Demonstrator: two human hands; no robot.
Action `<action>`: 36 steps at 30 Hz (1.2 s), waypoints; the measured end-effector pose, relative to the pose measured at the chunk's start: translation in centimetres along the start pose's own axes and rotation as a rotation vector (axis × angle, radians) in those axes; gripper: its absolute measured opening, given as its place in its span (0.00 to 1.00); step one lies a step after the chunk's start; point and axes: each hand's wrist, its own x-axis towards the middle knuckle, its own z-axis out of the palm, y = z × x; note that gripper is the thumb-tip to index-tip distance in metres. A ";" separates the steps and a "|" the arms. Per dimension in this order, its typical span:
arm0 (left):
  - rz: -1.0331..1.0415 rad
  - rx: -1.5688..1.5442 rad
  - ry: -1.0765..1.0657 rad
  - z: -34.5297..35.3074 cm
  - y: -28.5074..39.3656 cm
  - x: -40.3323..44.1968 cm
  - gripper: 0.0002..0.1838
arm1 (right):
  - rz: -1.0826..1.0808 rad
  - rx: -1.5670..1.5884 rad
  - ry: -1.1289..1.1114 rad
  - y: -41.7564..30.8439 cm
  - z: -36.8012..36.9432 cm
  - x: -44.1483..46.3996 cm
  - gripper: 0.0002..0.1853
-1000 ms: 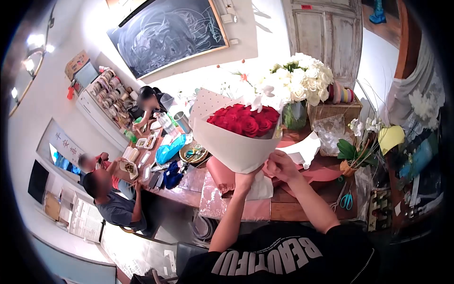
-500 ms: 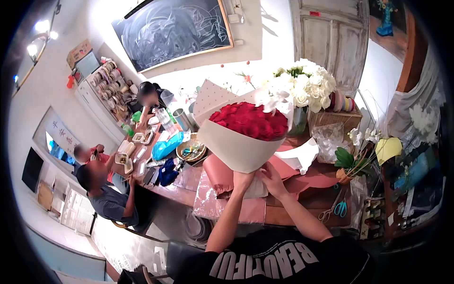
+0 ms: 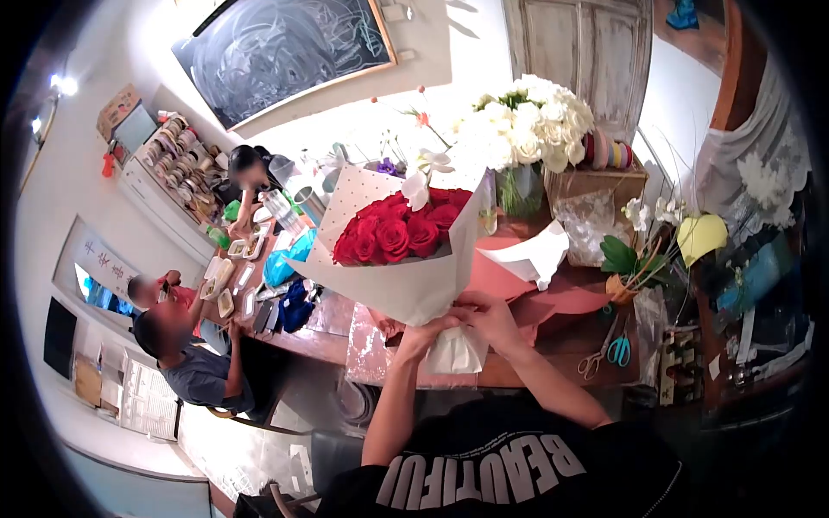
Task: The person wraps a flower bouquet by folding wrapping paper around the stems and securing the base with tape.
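A bouquet of red roses [image 3: 393, 233] in off-white wrapping paper [image 3: 380, 287] is held up over the table, tilted to the left. My left hand [image 3: 425, 334] is closed around the gathered neck of the wrap. Against the other side of that neck, my right hand [image 3: 490, 321] is closed too, its fingers meeting the left hand's. The paper's tail hangs below both hands, and the stems inside are hidden. Salmon-pink wrapping paper [image 3: 557, 315] lies on the table behind my hands, with a white sheet [image 3: 544, 255] on it.
White roses stand in a glass vase [image 3: 521, 192] at the back. Two pairs of scissors, one grey [image 3: 596, 352] and one teal [image 3: 619, 350], lie right near a potted orchid [image 3: 617, 259]. At the table's left, people sit by food containers [image 3: 216, 276] and a blue bag [image 3: 281, 263].
The bouquet has turned and tipped left, showing more of the rose heads and the dotted inside of the paper. The wrap's tail now shows below my hands. The view has shifted slightly.
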 end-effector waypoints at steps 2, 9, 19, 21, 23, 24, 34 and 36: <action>-0.022 0.050 0.089 0.9 -0.4 -1.3 0.15 | 0.072 0.036 -0.004 1.2 -0.3 -1.1 0.14; -0.135 0.116 0.206 1.7 -3.1 -2.0 0.17 | 0.038 0.214 0.132 2.6 -0.2 -4.3 0.14; -0.072 0.061 0.202 1.9 -4.5 -1.6 0.21 | -0.038 0.034 0.361 4.9 1.6 -3.2 0.13; -0.083 0.080 0.189 1.8 -4.8 -1.7 0.22 | -0.032 0.091 0.348 4.8 1.7 -3.3 0.12; -0.059 0.104 0.162 0.7 -6.1 -1.7 0.24 | -0.027 0.144 0.327 4.6 1.5 -3.2 0.12; -0.056 0.104 0.167 0.7 -5.9 -1.7 0.24 | 0.037 0.179 0.256 4.4 1.1 -3.1 0.10; -0.066 0.148 0.194 -0.8 -5.7 -3.2 0.18 | 0.118 0.268 0.063 4.2 -0.1 -3.1 0.06; -0.044 0.175 0.211 -1.0 -5.6 -3.0 0.18 | 0.076 0.284 0.005 3.8 -0.2 -2.9 0.06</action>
